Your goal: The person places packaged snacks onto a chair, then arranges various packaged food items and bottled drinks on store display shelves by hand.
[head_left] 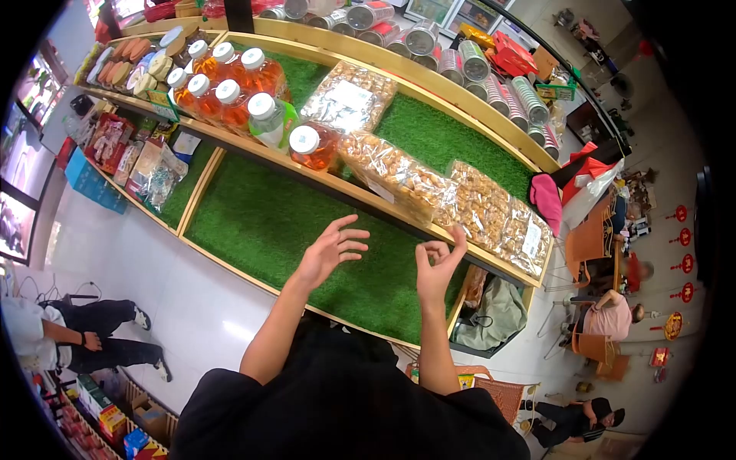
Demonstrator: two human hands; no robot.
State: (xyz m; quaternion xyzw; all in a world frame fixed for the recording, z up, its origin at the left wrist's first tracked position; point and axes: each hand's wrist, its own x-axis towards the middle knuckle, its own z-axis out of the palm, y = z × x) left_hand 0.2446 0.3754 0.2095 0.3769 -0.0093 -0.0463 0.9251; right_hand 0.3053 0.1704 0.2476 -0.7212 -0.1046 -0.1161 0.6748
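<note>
My left hand (331,249) is raised over the green turf of the lower shelf (253,218), fingers spread and holding nothing. To its right, my right hand (441,264) is up near the wooden front edge of the upper shelf, its index finger extended and the other fingers curled; nothing shows in it. Just beyond the right hand stand clear bags of nuts or snacks (406,180), with more such bags (491,215) to their right. An orange bottle with a white cap (313,146) stands beyond the left hand, left of the bags.
More orange bottles (230,100) and jars (123,73) fill the upper shelf's left. Cans (475,69) line the back tier. A grey-green bag (494,314) lies at lower right, wrapped goods (157,169) at left. People stand at lower left and lower right; another sits at right.
</note>
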